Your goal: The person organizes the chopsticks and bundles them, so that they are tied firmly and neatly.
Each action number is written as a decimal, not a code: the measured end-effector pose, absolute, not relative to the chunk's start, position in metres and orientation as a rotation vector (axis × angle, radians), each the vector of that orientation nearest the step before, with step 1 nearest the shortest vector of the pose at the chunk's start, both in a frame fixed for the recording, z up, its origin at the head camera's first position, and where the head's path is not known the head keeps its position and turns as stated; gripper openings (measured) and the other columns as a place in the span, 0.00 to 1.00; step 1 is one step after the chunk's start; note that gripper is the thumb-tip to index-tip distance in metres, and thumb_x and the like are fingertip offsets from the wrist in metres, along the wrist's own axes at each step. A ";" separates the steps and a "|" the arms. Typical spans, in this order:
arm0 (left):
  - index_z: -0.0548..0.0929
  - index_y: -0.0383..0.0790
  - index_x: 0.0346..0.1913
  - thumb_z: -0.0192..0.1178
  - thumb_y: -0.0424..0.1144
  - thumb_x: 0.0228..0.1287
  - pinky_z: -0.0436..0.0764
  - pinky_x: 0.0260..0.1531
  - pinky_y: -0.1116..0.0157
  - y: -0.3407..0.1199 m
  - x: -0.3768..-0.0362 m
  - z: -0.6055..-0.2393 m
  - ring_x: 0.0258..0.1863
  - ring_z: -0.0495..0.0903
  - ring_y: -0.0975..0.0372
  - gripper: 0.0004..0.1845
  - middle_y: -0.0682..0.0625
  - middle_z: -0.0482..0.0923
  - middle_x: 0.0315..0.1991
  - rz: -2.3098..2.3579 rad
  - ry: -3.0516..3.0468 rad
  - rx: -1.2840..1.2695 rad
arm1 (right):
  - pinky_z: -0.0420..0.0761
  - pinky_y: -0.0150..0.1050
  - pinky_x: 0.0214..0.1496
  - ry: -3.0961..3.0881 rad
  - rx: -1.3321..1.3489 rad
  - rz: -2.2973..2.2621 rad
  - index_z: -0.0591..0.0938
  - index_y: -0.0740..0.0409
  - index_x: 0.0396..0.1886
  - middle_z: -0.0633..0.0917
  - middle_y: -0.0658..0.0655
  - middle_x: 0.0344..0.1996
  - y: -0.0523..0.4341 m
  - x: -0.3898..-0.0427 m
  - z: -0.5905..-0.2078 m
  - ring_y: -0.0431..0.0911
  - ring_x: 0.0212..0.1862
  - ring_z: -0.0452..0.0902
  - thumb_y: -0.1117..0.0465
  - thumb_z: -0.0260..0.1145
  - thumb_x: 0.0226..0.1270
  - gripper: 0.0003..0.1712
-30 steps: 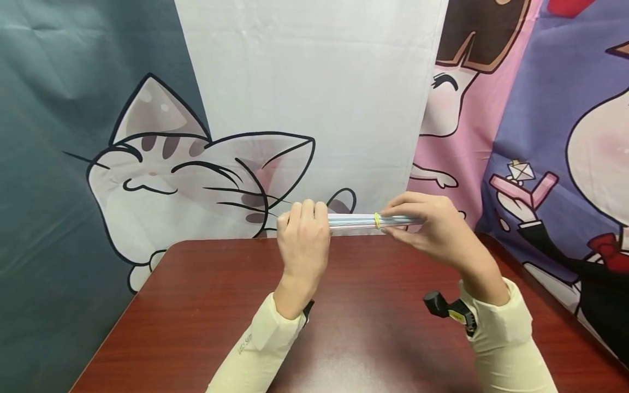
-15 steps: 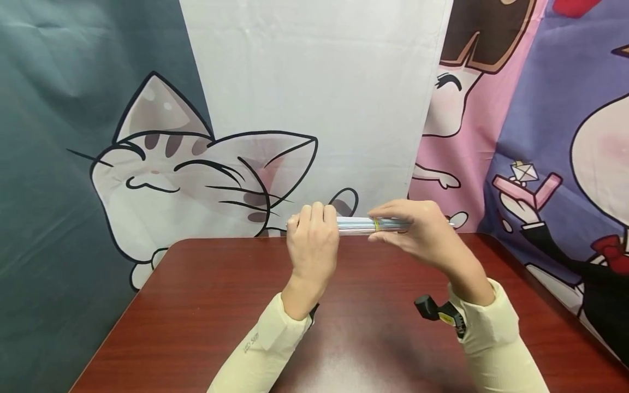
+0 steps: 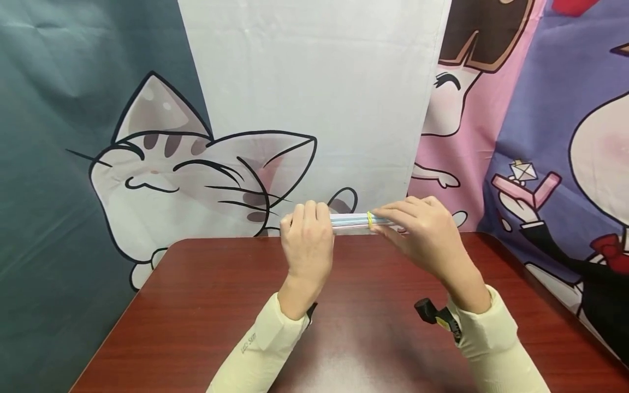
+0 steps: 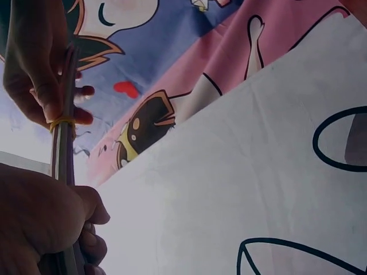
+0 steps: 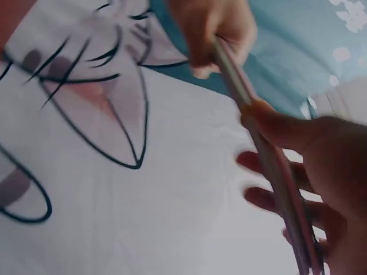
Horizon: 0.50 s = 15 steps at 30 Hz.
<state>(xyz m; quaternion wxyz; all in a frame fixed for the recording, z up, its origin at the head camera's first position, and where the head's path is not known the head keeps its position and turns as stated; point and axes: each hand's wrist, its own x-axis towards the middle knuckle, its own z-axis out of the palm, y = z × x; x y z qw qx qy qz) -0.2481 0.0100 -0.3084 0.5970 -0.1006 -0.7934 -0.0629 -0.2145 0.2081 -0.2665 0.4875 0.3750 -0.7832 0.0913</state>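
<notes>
A bundle of pale straws [image 3: 350, 221] is held level above the far edge of the table. My left hand [image 3: 307, 240] grips its left end in a fist. My right hand [image 3: 422, 229] pinches the right part, with its fingertips at a yellow rubber band [image 3: 369, 220] that goes round the bundle. In the left wrist view the bundle [image 4: 61, 154] runs upward from my left hand [image 4: 43, 223] to the band [image 4: 62, 122] and my right hand [image 4: 37, 57]. In the right wrist view my thumb lies on the straws [image 5: 269, 166].
A dark red wooden table [image 3: 196, 305] lies under both hands. Behind it hang cartoon cloths: a grey cat [image 3: 187, 169] on the left, a white panel in the middle, pink and purple figures [image 3: 540, 136] on the right.
My right hand has slid left along the bundle and the yellow band has moved left with it. The gap between my hands is shorter.
</notes>
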 end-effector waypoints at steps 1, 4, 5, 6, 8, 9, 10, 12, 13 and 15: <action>0.73 0.42 0.26 0.62 0.32 0.59 0.68 0.37 0.61 0.009 -0.248 -0.308 0.28 0.72 0.57 0.09 0.50 0.68 0.23 -0.155 -1.854 -0.236 | 0.71 0.47 0.32 -1.882 0.884 0.157 0.88 0.56 0.44 0.89 0.52 0.36 0.207 -0.214 -0.269 0.49 0.30 0.80 0.54 0.67 0.64 0.14; 0.73 0.42 0.27 0.63 0.34 0.60 0.69 0.37 0.61 0.007 -0.248 -0.308 0.29 0.72 0.57 0.09 0.50 0.69 0.24 -0.169 -1.888 -0.245 | 0.72 0.52 0.33 -1.797 0.814 0.008 0.86 0.59 0.49 0.88 0.55 0.37 0.202 -0.215 -0.277 0.53 0.31 0.80 0.57 0.61 0.68 0.16; 0.73 0.42 0.27 0.64 0.34 0.59 0.69 0.37 0.61 0.006 -0.249 -0.308 0.29 0.72 0.57 0.09 0.50 0.69 0.24 -0.172 -1.895 -0.250 | 0.72 0.53 0.34 -1.773 0.802 -0.012 0.85 0.60 0.50 0.87 0.56 0.38 0.201 -0.215 -0.280 0.54 0.31 0.80 0.58 0.60 0.69 0.16; 0.73 0.42 0.27 0.64 0.35 0.58 0.69 0.37 0.61 0.006 -0.249 -0.309 0.29 0.72 0.57 0.09 0.50 0.69 0.24 -0.173 -1.903 -0.254 | 0.72 0.54 0.35 -1.753 0.790 -0.028 0.85 0.61 0.51 0.87 0.57 0.38 0.201 -0.216 -0.283 0.55 0.32 0.80 0.60 0.59 0.69 0.16; 0.73 0.42 0.27 0.66 0.35 0.56 0.68 0.37 0.61 0.006 -0.249 -0.309 0.30 0.72 0.56 0.10 0.50 0.69 0.24 -0.178 -1.916 -0.267 | 0.70 0.54 0.35 -1.720 0.773 -0.044 0.84 0.63 0.51 0.86 0.58 0.37 0.200 -0.219 -0.289 0.56 0.31 0.78 0.61 0.57 0.70 0.16; 0.74 0.42 0.27 0.67 0.34 0.54 0.68 0.37 0.60 0.006 -0.250 -0.310 0.30 0.73 0.56 0.10 0.50 0.69 0.24 -0.181 -1.921 -0.278 | 0.70 0.54 0.35 -1.707 0.761 -0.048 0.84 0.63 0.51 0.85 0.58 0.36 0.201 -0.221 -0.291 0.57 0.30 0.77 0.61 0.57 0.70 0.17; 0.74 0.42 0.27 0.68 0.34 0.52 0.68 0.37 0.60 0.006 -0.250 -0.310 0.30 0.73 0.56 0.11 0.50 0.70 0.24 -0.182 -1.926 -0.290 | 0.69 0.55 0.35 -1.695 0.745 -0.052 0.84 0.64 0.51 0.84 0.59 0.35 0.201 -0.224 -0.293 0.57 0.29 0.75 0.61 0.57 0.70 0.17; 0.74 0.42 0.28 0.70 0.34 0.50 0.68 0.37 0.60 0.007 -0.251 -0.311 0.30 0.73 0.57 0.12 0.50 0.70 0.24 -0.184 -1.929 -0.319 | 0.68 0.55 0.36 -1.682 0.710 -0.061 0.83 0.64 0.51 0.83 0.59 0.33 0.203 -0.228 -0.296 0.58 0.29 0.73 0.60 0.56 0.71 0.17; 0.74 0.42 0.28 0.71 0.34 0.49 0.68 0.37 0.60 0.007 -0.251 -0.311 0.30 0.73 0.57 0.12 0.50 0.70 0.25 -0.184 -1.926 -0.335 | 0.68 0.54 0.36 -1.673 0.693 -0.064 0.83 0.64 0.51 0.82 0.59 0.33 0.204 -0.230 -0.297 0.58 0.28 0.72 0.60 0.55 0.72 0.17; 0.75 0.42 0.30 0.72 0.36 0.48 0.69 0.38 0.60 0.008 -0.252 -0.311 0.30 0.73 0.57 0.13 0.51 0.70 0.25 -0.178 -1.916 -0.371 | 0.67 0.54 0.35 -1.666 0.662 -0.064 0.82 0.65 0.50 0.81 0.59 0.32 0.206 -0.233 -0.299 0.58 0.28 0.70 0.58 0.53 0.73 0.18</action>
